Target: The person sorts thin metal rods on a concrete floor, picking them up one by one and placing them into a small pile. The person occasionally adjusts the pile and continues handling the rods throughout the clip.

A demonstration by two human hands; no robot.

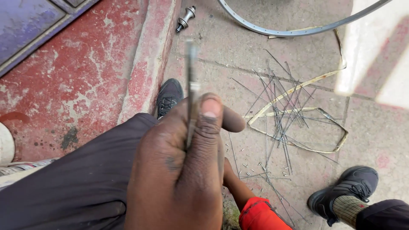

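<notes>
Item: bicycle spoke [191, 72], thin steel, held upright near the lens; judged light, springy, slick, best pinched low on the shank. Left hand [179, 170] clamped on it, thumb pressing. Right hand hidden below, grip cannot be told. Loose spokes [281, 115] at three o'clock; wheel rim [289, 30], hub [185, 19] at twelve.

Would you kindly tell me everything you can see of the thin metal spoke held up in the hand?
The spoke is a thin, straight, grey metal rod, blurred because it sits close to the camera. It stands nearly upright, its top end near the red step's edge in the picture. The left hand grips its lower part, the thumb pressing it against the fingers; its bottom end is hidden inside the hand. Nothing else touches it.
</notes>
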